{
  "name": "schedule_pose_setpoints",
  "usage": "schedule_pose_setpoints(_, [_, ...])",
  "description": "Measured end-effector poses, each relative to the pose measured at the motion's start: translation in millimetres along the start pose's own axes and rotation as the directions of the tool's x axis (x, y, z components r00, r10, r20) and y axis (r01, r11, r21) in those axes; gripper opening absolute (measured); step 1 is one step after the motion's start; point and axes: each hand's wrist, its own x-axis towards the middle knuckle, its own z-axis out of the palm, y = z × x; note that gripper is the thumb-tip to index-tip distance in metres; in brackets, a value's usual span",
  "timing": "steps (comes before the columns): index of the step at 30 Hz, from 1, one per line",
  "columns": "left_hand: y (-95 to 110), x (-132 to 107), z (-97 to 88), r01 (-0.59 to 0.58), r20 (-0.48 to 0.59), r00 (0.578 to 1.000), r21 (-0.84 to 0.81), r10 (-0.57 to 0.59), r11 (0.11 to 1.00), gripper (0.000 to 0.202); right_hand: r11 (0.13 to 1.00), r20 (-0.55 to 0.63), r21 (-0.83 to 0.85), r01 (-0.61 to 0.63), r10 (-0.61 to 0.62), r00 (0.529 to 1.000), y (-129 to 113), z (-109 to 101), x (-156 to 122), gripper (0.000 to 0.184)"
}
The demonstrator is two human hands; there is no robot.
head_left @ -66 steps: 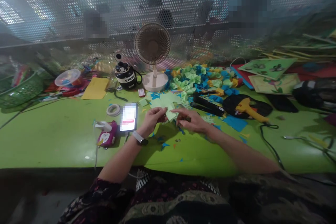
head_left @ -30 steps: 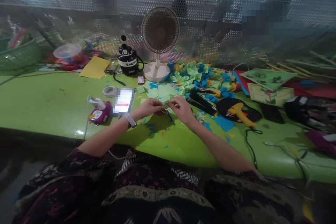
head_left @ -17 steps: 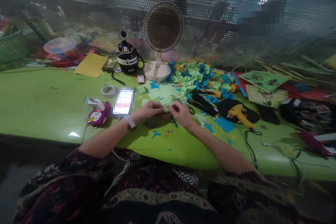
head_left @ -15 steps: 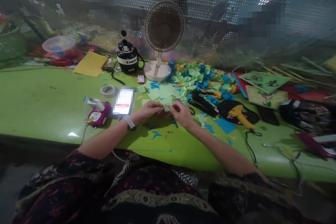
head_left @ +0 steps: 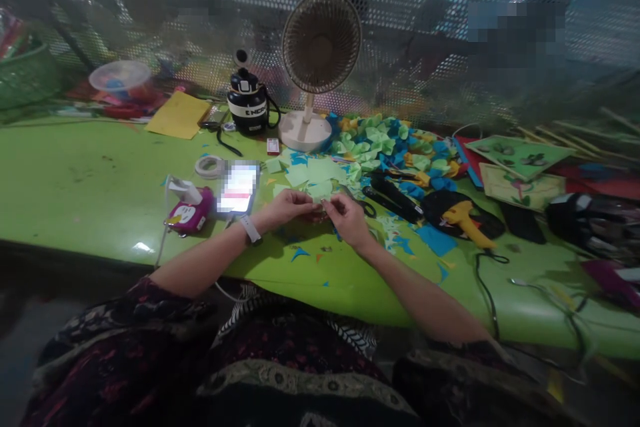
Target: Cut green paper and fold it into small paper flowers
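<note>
Over the green table (head_left: 125,193) my left hand (head_left: 287,208) and my right hand (head_left: 351,219) meet, fingertips nearly touching. Both pinch a small piece of light green paper (head_left: 319,204), mostly hidden by the fingers. Just beyond them lie loose light green paper squares (head_left: 320,171). Dark-handled scissors (head_left: 369,209) rest to the right of my right hand, partly covered. Behind that is a black stapler-like tool (head_left: 395,197). Blue paper scraps (head_left: 300,253) are scattered in front of the hands.
A fan (head_left: 306,132), a black bottle (head_left: 249,110) and a heap of folded paper pieces (head_left: 383,139) stand at the back. To the left are a lit phone (head_left: 238,190), a tape roll (head_left: 209,165) and a purple object (head_left: 190,212). A yellow glue gun (head_left: 467,225) lies right.
The view has shifted slightly. The light green paper between my fingertips shows less than before, and the fingers have drawn closer around it.
</note>
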Motion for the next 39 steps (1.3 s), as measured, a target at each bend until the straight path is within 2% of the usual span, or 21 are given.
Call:
schedule_pose_setpoints(5, [0.7, -0.8, 1.0, 0.011, 0.01, 1.0, 0.046, -0.011, 0.999, 0.022, 1.0, 0.041, 0.02, 0.007, -0.008, 0.999, 2.9, -3.2, 0.6, 0.031])
schedule_pose_setpoints(10, [-1.7, 0.5, 1.5, 0.002, 0.012, 1.0, 0.046, -0.002, 0.999, 0.022, 0.999, 0.045, 0.03, 0.013, -0.014, 0.999, 5.5, -3.9, 0.0, 0.033])
schedule_pose_setpoints(20, [-5.5, 2.1, -0.9, -0.048, 0.005, 0.999, 0.063, 0.048, 0.997, 0.021, 0.998, 0.026, -0.063, 0.032, -0.031, 0.999, -0.4, -5.0, 1.1, 0.041])
schedule_pose_setpoints(24, [-5.5, 2.5, -0.9, -0.078, -0.003, 0.997, 0.075, 0.078, 0.994, 0.024, 0.999, 0.0, 0.036, -0.011, 0.011, 1.0, 1.7, -2.3, 1.7, 0.044])
schedule_pose_setpoints(27, [-5.1, 2.6, 0.2, -0.086, 0.0, 0.996, 0.065, 0.086, 0.994, 0.027, 0.991, -0.024, 0.114, -0.064, 0.067, 0.997, 2.9, -1.9, 2.6, 0.054])
schedule_pose_setpoints(31, [-4.2, 2.5, 2.7, -0.06, 0.009, 0.998, 0.035, 0.06, 0.998, 0.028, 0.995, 0.062, 0.039, -0.086, 0.084, 0.995, 1.2, -5.0, 2.8, 0.048])
schedule_pose_setpoints(34, [-1.7, 0.7, 4.3, -0.026, 0.021, 0.999, 0.002, 0.026, 1.0, 0.027, 0.998, 0.139, -0.032, -0.061, 0.065, 0.988, -0.3, -6.4, 1.1, 0.051])
schedule_pose_setpoints(39, [4.4, -4.8, 4.2, 0.041, 0.079, 0.996, 0.016, -0.042, 0.999, 0.027, 0.999, 0.122, -0.019, -0.051, 0.052, 0.991, -0.6, -4.4, -2.9, 0.053])
